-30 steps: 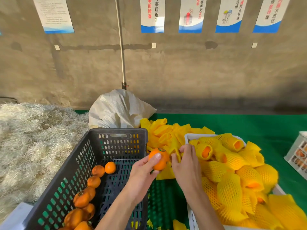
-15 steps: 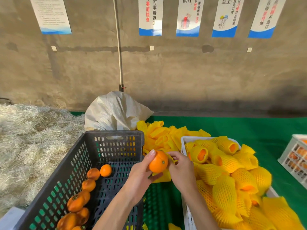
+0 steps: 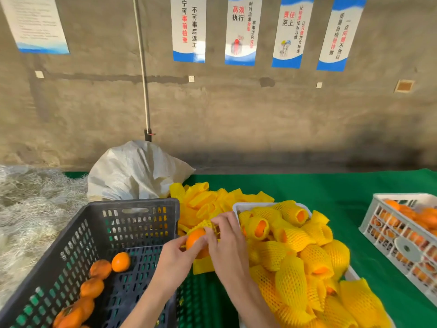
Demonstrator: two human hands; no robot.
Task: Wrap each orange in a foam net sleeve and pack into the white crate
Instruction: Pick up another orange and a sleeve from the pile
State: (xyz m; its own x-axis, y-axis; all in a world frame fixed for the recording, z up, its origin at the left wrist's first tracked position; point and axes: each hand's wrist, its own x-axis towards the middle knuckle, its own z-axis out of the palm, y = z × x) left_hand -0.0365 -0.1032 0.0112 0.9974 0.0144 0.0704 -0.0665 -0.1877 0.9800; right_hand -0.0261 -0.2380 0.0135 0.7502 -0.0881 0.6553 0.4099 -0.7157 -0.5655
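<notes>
My left hand (image 3: 176,256) grips an orange (image 3: 195,240) between the two crates. My right hand (image 3: 228,242) pinches a yellow foam net sleeve (image 3: 208,224) and stretches it over the top of that orange. The white crate (image 3: 246,205) on the right is heaped with several oranges wrapped in yellow sleeves (image 3: 290,259). A loose pile of empty yellow sleeves (image 3: 212,197) lies just behind my hands. The dark grey crate (image 3: 132,209) on the left holds several bare oranges (image 3: 120,261).
A white sack (image 3: 134,171) stands behind the grey crate. Pale straw-like fibre (image 3: 30,209) covers the left side. A second white crate of oranges (image 3: 402,233) sits at the right edge on the green mat (image 3: 331,185). A concrete wall with posters rises behind.
My right hand has picked a sleeve from the pile and brought it onto the orange. My left hand kept hold of the orange and turned slightly.
</notes>
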